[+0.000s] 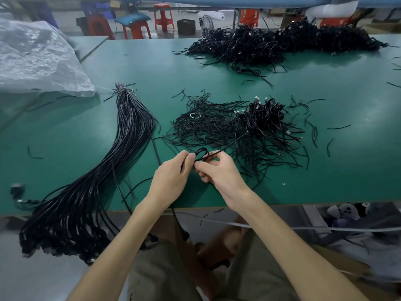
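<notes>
**Grips.** The left grip [171,177] and the right grip [221,172], both bare hands, are held together above the near part of the green counter [152,61]. Both are closed on one black cable [200,149]. It is pinched between thumb and fingers on each side and bent into a small loop that stands up between the fingertips.

**Position of the cable.** The loop is held just above the counter surface, just in front of the heap of short black ties [201,127]. A thin black strand is seen running from the right fingers up and to the right, towards the heap of coiled cables [262,116]. Whether that strand belongs to the same cable cannot be told. A black lead is seen passing below the left wrist and over the near counter edge.

**Surroundings.** A thick bundle of long black cables [130,137], bound at its far end, is laid to the left, with its near end hanging over the counter edge. A larger heap of black cables [271,44] is noted at the far right of the counter. A crumpled clear plastic bag [36,57] is noted at the far left. Loose black offcuts are scattered over the surface. Red stools [163,16] are seen beyond the counter.
</notes>
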Tool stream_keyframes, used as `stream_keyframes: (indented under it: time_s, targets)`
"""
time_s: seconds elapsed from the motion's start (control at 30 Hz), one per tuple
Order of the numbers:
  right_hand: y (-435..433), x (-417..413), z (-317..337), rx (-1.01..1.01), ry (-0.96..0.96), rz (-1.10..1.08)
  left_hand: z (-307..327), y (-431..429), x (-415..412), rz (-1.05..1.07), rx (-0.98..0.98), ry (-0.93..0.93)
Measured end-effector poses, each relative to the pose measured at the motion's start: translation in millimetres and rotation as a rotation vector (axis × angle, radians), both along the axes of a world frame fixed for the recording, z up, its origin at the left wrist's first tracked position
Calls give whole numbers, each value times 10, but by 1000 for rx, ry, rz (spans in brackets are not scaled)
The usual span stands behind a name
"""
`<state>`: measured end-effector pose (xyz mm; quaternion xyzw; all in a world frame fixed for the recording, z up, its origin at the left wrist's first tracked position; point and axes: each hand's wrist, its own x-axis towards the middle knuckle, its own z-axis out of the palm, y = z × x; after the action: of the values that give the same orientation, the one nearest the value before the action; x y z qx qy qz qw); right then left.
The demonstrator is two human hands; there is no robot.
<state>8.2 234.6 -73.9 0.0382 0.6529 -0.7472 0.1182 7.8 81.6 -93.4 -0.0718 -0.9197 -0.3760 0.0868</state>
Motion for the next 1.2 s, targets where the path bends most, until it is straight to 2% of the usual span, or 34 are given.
stream_keyframes:
  time_s: [0.1,0.33,0.43,0.63,0.87,0.93,1.07,1.2]
  targets:
    - [11,-2,-13,45,37,4,6,11,-2,24,-38,30]
    - [35,-11,-44,97,101,23,26,5,-24,22,21,32]
    - [46,-11,-53,109,135,31,44,-13,-37,-3,151,-1]
    - [23,-2,-44,44,225,82,100,-51,-18,-61,550,-136]
    - [26,-48,59,37,289,307,139,-77,26,-112,698,-212]
    - [20,-34,75,122,327,304,150,-73,36,-112,725,-224]
    - [-7,47,65,556,499,181,144,-80,38,-43,739,-210]
    - [-74,133,34,824,629,82,126,-86,31,-35,740,-209]
